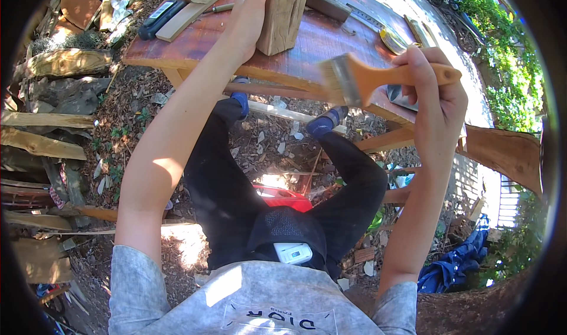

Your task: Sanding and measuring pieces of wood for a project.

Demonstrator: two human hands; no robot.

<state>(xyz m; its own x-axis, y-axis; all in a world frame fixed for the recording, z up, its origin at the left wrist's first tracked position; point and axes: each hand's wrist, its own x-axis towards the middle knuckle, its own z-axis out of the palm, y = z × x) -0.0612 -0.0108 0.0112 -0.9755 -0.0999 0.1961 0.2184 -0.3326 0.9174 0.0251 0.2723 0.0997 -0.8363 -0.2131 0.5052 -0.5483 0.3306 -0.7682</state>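
A thick wooden block (pixel 284 17) stands tilted at the table's near edge, held by my left hand (pixel 257 4). The fingers of that hand are partly cut off by the upper edge of the view and partly behind the block. In my right hand (pixel 436 81) is a paintbrush (pixel 381 82) with an orange handle, gripped between thumb and fingers. Its bristles point left toward the block and are slightly blurred, apart from the wood and over the table's front edge.
The reddish-brown wooden table (pixel 331 39) carries wood strips (pixel 188 20), a dark blue-black tool or case (pixel 162 18), a dark bar (pixel 328 5), a metal ruler (pixel 366 18) and a round yellow-rimmed item (pixel 393 41). Below, a red object (pixel 283 198) lies between my legs.
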